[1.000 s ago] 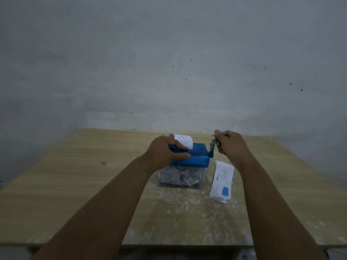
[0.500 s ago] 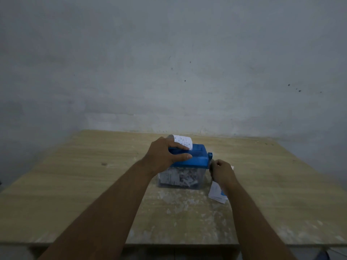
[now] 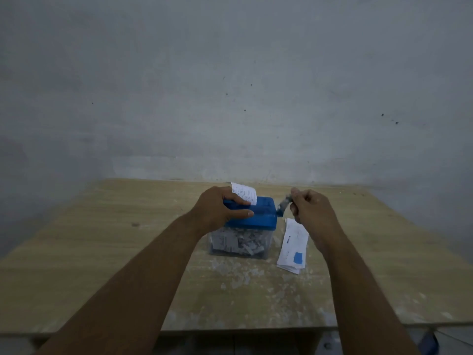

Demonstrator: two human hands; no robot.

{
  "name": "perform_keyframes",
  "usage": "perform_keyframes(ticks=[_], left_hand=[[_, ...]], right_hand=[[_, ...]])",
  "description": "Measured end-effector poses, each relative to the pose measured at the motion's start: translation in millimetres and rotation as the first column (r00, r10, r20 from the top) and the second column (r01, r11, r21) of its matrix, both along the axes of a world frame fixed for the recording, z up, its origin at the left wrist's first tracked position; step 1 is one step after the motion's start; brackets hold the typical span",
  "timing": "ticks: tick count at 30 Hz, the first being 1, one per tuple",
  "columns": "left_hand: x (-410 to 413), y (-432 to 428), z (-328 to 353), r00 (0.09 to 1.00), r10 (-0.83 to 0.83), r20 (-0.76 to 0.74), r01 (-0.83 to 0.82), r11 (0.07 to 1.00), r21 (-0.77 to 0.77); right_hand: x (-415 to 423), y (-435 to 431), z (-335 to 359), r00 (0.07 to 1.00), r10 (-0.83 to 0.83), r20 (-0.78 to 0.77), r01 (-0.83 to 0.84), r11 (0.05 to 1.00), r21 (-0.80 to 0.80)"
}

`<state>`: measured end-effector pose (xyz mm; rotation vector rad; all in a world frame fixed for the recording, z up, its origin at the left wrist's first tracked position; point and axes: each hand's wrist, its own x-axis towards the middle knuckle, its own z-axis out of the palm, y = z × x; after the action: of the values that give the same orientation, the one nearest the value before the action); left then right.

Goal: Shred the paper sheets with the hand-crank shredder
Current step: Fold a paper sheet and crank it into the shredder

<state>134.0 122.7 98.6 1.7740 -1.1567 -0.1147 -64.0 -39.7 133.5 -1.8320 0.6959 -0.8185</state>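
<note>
We see a pale wooden table (image 3: 102, 252) bearing the hand-crank shredder (image 3: 258, 219), a paper stack (image 3: 293, 248) just beside its right, and white scraps (image 3: 240, 278).

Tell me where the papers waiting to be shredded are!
In the head view, the stack of paper sheets lies on the wooden table just right of the hand-crank shredder, near the right hand gripping the crank.

One shredder (image 3: 258, 219), one sheet (image 3: 244, 193), one paper stack (image 3: 293, 247), two hands (image 3: 217, 208) (image 3: 313, 211).
</note>
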Motion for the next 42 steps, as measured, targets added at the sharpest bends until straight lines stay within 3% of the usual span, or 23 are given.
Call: perform_keyframes(ticks=[6,10,13,18,22,24,31,35,42], left_hand=[[2.3,0.3,-5.1,0.998,0.013,0.059,-0.014,1.000,0.019],[1.6,0.2,-3.2,0.998,0.006,0.056,-0.007,1.000,0.017],[0.7,0.7,-3.6,0.998,0.011,0.055,-0.011,1.000,0.008],[-1.7,1.8,-2.7,0.998,0.009,0.055,-0.008,1.000,-0.003],[-4.5,2.6,-1.8,0.998,0.011,0.054,-0.011,1.000,-0.008],[-5.8,1.8,-3.4,0.999,0.027,0.035,-0.026,0.999,-0.026],[-9.1,0.1,-7.2,0.997,0.065,0.043,-0.063,0.997,-0.046],[-10.3,-0.4,-4.1,0.998,0.060,0.030,-0.059,0.998,-0.025],[-8.0,3.3,1.7,1.000,-0.006,-0.004,0.006,1.000,-0.005]], right_hand=[[35.4,-28.3,10.1,0.998,0.046,0.038,-0.049,0.995,0.083],[59.5,-41.5,-0.4,0.998,0.019,-0.059,-0.016,0.998,0.063],[65.4,-45.8,-10.6,0.996,0.038,-0.074,-0.028,0.991,0.134],[69.2,-47.2,-14.4,0.995,-0.005,-0.099,0.010,0.999,0.051],[71.5,-56.5,-32.8,0.908,0.015,-0.419,-0.030,0.999,-0.029],[67.3,-59.3,-53.9,0.881,0.056,-0.471,-0.038,0.998,0.047],[16.7,-13.8,-95.5,0.969,-0.067,-0.239,0.092,0.991,0.094],[-2.5,10.7,-67.8,0.988,-0.128,-0.086,0.134,0.988,0.073],[-4.9,2.7,2.9,0.999,0.015,-0.040,-0.011,0.996,0.093]])
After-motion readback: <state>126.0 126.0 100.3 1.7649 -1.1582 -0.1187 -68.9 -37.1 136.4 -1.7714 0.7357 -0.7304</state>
